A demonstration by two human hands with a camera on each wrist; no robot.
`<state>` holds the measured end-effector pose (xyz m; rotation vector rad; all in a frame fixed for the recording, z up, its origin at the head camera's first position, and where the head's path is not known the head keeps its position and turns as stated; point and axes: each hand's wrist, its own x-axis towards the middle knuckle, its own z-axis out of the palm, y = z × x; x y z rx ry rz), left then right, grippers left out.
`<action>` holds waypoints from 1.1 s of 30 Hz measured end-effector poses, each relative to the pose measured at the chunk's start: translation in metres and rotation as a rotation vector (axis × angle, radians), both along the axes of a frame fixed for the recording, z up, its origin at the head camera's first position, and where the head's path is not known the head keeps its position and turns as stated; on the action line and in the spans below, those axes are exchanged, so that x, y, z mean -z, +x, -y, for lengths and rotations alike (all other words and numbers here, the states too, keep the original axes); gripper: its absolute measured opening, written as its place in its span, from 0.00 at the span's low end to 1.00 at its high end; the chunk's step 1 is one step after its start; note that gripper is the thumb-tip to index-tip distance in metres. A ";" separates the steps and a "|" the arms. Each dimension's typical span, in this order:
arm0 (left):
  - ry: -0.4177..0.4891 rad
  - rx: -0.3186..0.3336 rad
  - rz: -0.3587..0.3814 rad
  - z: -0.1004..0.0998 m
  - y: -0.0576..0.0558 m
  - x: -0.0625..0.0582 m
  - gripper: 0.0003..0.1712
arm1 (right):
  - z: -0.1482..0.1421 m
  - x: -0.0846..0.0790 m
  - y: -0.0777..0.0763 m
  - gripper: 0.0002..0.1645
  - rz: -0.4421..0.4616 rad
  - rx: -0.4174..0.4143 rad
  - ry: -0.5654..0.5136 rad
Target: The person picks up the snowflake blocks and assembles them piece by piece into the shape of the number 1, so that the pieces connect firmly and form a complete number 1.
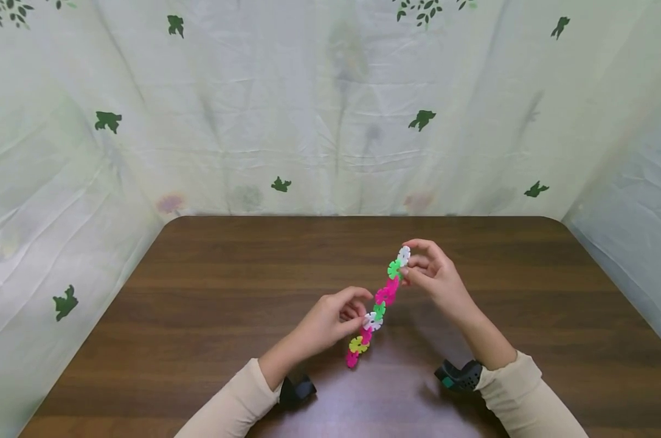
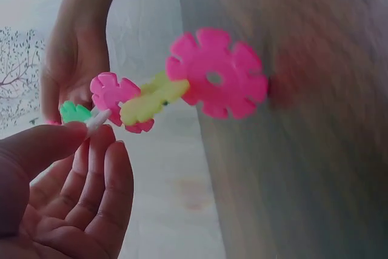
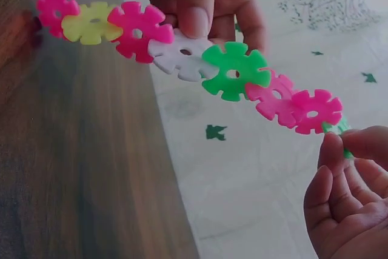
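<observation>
A chain of interlocked flower-shaped plastic discs (image 1: 386, 295), in pink, yellow, white and green, slants through the air above the table. My left hand (image 1: 330, 317) pinches a white disc (image 3: 173, 59) in its lower half between thumb and fingers. Near the upper end, my right hand (image 1: 436, 274) holds the green disc (image 1: 394, 269), with a white disc (image 1: 404, 255) at the tip beside its fingers. The lower end is a pink disc (image 2: 227, 74) joined to a yellow disc (image 2: 154, 98). In the right wrist view, the right fingers hide the top end.
The brown wooden table (image 1: 226, 267) lies beneath both hands. A pale curtain (image 1: 308, 91) with green bird shapes hangs behind it and along the sides. Each wrist wears a black camera, one at the left (image 1: 297, 390) and one at the right (image 1: 458, 376).
</observation>
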<state>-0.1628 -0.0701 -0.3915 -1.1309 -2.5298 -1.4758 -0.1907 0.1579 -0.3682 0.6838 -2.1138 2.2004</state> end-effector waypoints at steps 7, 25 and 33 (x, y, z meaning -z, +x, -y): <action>0.093 -0.003 0.166 -0.007 0.006 0.000 0.26 | 0.004 -0.002 -0.011 0.25 0.007 -0.045 0.037; 0.102 -0.075 0.327 -0.018 0.012 0.008 0.34 | 0.014 0.030 -0.036 0.17 0.159 -0.060 0.169; -0.008 -0.093 0.345 -0.019 0.009 0.015 0.33 | 0.013 0.050 -0.043 0.13 0.161 -0.079 0.279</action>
